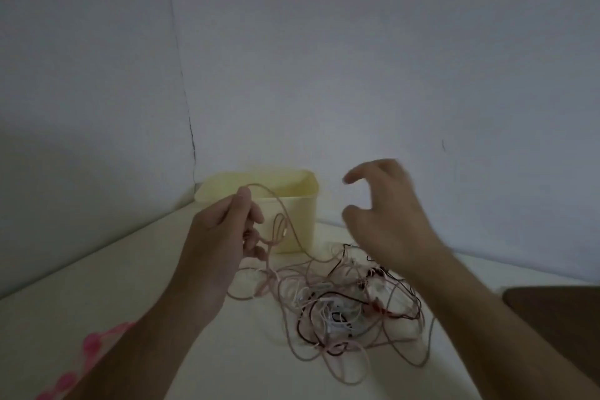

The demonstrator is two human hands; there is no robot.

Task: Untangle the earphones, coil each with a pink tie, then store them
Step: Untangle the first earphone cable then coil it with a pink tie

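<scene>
Two walls (324,58) meet in a corner behind a pale desk (97,286), the largest things in view, both dim in the low light. At the far end of the desk, close to that corner, a cream-yellow bin (292,204) stands upright with its mouth open upward. Right of the bin and nearer the person lies the tangle of earphones (341,308), a loose heap of pinkish, white, dark and red cords resting on the desk. One pinkish cord (285,221) rises out of the heap, arches up in front of the bin and runs into the left hand (224,230), which is raised above the desk; its grip is clamped on that cord, thumb and fingers curled round it, and a short loop of the same cord hangs below the fingers. The right hand (386,211) is held in the air above the far side of the tangle, blurred, fingers spread and loosely bent, its grip apart and touching no cord. At the lower left edge, partly behind the left forearm, a strip of pink ties (94,344) lies on the desk. A dark brown surface (558,318) shows at the right edge
</scene>
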